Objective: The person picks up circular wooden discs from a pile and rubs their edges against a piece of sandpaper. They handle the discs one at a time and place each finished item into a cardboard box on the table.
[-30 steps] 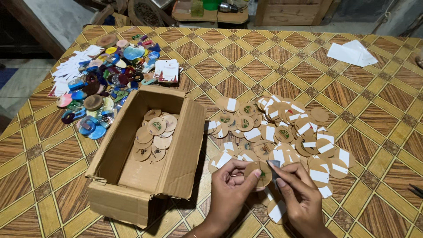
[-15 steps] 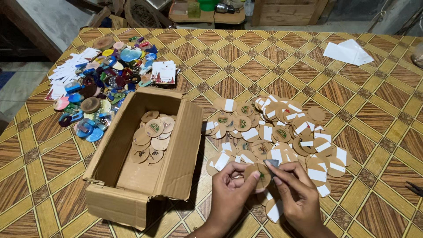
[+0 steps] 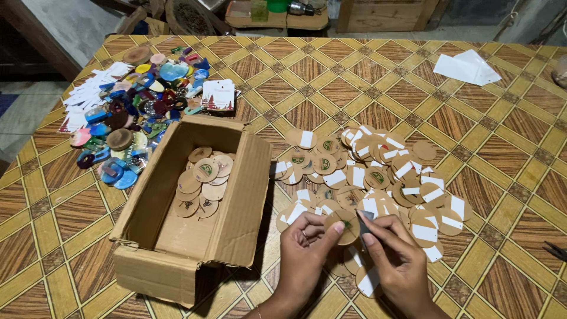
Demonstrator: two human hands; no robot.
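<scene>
While left hand (image 3: pixel 307 248) pinches wooden disc (image 3: pixel 344 224); right hand (image 3: pixel 394 251) touches it

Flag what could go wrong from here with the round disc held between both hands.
1. The left hand pinches the round brown wooden disc by its edge while the right hand works a small dark tool against it; a slip could scratch the disc or a fingertip.
2. The pile of brown discs with white strips overlaps loosely beside the hands; a wrist could scatter it.
3. The open cardboard box stands close to the left forearm and might be nudged.
</scene>
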